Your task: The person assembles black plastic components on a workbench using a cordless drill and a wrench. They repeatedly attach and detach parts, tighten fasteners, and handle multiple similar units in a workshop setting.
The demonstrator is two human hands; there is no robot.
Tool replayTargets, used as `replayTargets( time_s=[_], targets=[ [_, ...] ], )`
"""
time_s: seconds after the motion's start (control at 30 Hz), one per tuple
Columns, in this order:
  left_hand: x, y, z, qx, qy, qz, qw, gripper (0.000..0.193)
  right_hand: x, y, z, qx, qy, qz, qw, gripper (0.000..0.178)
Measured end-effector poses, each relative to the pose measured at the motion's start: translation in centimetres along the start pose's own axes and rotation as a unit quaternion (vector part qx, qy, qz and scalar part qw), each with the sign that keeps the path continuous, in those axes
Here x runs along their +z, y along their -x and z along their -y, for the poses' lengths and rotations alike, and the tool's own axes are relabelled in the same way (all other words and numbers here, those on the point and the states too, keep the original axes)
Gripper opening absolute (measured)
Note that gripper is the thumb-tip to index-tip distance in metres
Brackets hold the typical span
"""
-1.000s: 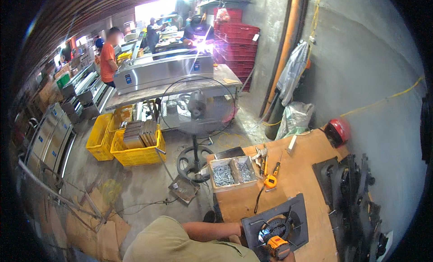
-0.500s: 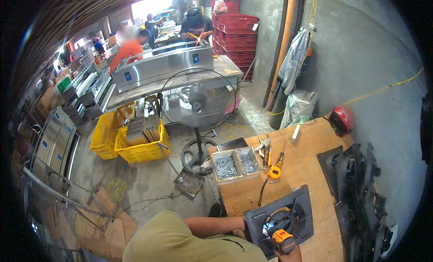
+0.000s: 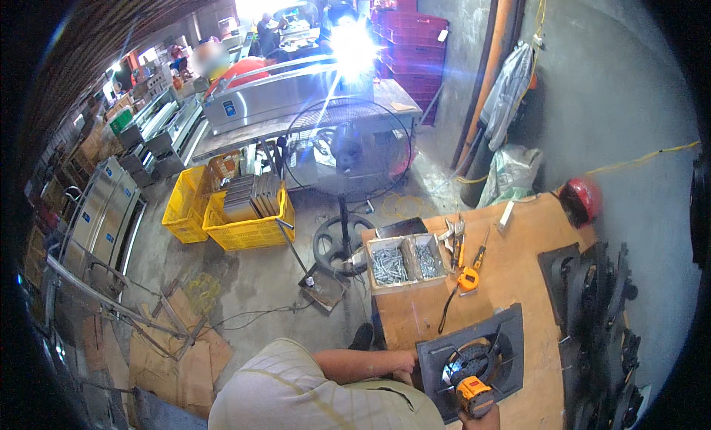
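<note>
A dark square stove burner frame (image 3: 506, 332) with a round burner in its middle lies at the near edge of the wooden table. My right hand (image 3: 481, 420), low in the picture, is closed round an orange and black power drill (image 3: 472, 395). The drill's head is over the near part of the burner; its tip is hard to make out. At the frame's left edge my left hand (image 3: 405, 365) is closed on the rim, with its fingers partly hidden.
Beyond the frame are a divided box of screws (image 3: 407, 282), a tape measure (image 3: 468, 279) and a screwdriver (image 3: 481, 248). Black metal parts (image 3: 592, 311) are heaped on the right. A standing fan (image 3: 346, 148) and yellow crates (image 3: 248, 230) stand past the table.
The whole view has shifted, so things sit further right in the picture. A bright white flash now shows at the far bench. Both hands keep their places on the frame and the drill.
</note>
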State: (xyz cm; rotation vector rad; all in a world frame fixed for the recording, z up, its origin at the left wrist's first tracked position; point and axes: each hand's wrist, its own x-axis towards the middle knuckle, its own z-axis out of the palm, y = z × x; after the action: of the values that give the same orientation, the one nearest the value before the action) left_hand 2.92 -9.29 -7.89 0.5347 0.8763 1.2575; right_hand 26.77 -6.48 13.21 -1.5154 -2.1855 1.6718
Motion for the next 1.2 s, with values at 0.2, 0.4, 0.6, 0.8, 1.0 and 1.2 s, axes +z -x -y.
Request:
replayTargets(
  time_s=[0.2,0.4,0.6,0.8,1.0,1.2],
  targets=[
    [-1.0,2.2,-0.5,-0.012,0.037,0.020,0.999,0.029,-0.7,0.3,1.1,0.007,0.005,-0.010,1.000,0.056],
    [-0.7,1.9,-0.9,-0.063,0.113,0.043,0.991,0.029,-0.8,0.4,1.3,0.011,0.062,-0.017,0.998,0.044],
    [-1.8,2.2,-0.4,-0.075,0.246,0.009,0.966,0.029,-0.7,0.3,2.7,-0.002,0.043,-0.026,0.999,0.040],
    [-1.7,1.8,-0.1,-0.068,0.200,0.038,0.977,0.032,-0.5,0.3,2.6,0.014,0.066,-0.025,0.997,0.041],
    [-0.4,2.4,-2.0,-0.078,0.203,0.025,0.976,0.033,-0.7,0.4,3.3,-0.025,0.085,-0.024,0.996,0.043],
    [-1.2,2.6,-1.3,-0.058,0.203,0.030,0.977,0.032,-0.9,-0.2,3.7,-0.074,0.114,0.010,0.991,0.045]
  ],
)
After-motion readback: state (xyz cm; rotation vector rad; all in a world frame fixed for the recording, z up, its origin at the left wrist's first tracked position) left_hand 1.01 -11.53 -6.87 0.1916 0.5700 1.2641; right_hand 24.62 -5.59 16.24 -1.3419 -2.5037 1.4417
